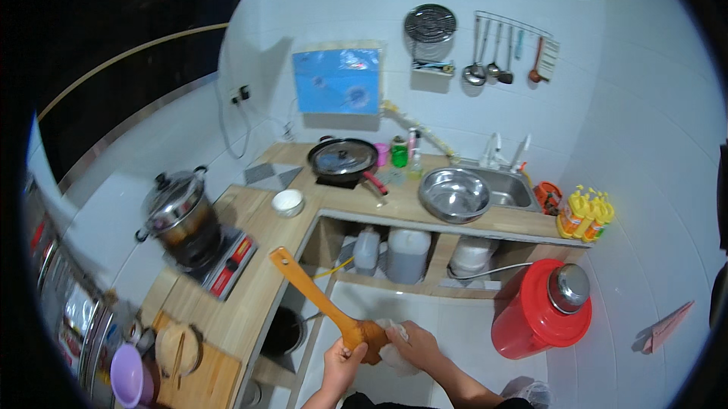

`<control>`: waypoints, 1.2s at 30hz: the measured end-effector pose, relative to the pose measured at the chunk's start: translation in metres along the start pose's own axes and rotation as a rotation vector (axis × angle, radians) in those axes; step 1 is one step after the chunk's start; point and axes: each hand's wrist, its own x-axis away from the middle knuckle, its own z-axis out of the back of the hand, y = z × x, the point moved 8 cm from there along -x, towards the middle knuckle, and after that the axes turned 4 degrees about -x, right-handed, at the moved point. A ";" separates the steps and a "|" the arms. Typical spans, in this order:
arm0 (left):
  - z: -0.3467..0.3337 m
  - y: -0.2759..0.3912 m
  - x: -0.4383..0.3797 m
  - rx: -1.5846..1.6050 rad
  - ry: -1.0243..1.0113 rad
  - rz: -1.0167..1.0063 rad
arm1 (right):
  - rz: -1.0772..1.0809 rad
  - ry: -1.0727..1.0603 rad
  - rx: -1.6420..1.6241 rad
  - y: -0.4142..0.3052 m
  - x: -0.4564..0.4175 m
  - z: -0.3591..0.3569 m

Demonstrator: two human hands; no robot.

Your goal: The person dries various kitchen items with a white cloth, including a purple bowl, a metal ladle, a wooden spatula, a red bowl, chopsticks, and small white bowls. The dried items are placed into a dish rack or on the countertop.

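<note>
A wooden spatula (318,295) with a hole in its handle end slants up and to the left in front of me. My left hand (342,360) grips its blade's lower left edge, thumb on top. In my right hand (420,347) is a crumpled white cloth or paper towel (398,359), pressed against the right side of the blade. The blade (372,338) has darker brown patches, and the cloth partly covers it. Both hands are above the white floor, apart from the counter.
To the left, a steel pot (182,215) stands on a portable stove (230,264). Ahead, the counter holds a lidded frying pan (341,157) and a steel basin (455,194) by the sink (511,190). A red bucket (529,318) stands at right. Lower left are a cutting board (219,375) and purple bowl (132,375).
</note>
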 end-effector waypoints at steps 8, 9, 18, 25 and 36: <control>-0.110 -0.009 -0.160 -0.296 -0.407 0.015 | -0.064 -0.037 -0.330 0.087 -0.088 0.077; -0.123 -0.009 -0.184 -0.274 -0.444 0.021 | -0.101 -0.048 -0.403 0.097 -0.106 0.088; -0.280 0.040 -0.393 -0.215 -0.679 -0.099 | 0.007 0.362 -0.640 0.138 -0.247 0.254; -0.428 0.070 -0.492 -0.099 -0.958 -0.204 | 0.011 0.665 -0.932 0.190 -0.310 0.395; -0.641 0.181 -0.676 -0.021 -0.884 -0.224 | 0.311 0.754 -0.917 0.218 -0.486 0.699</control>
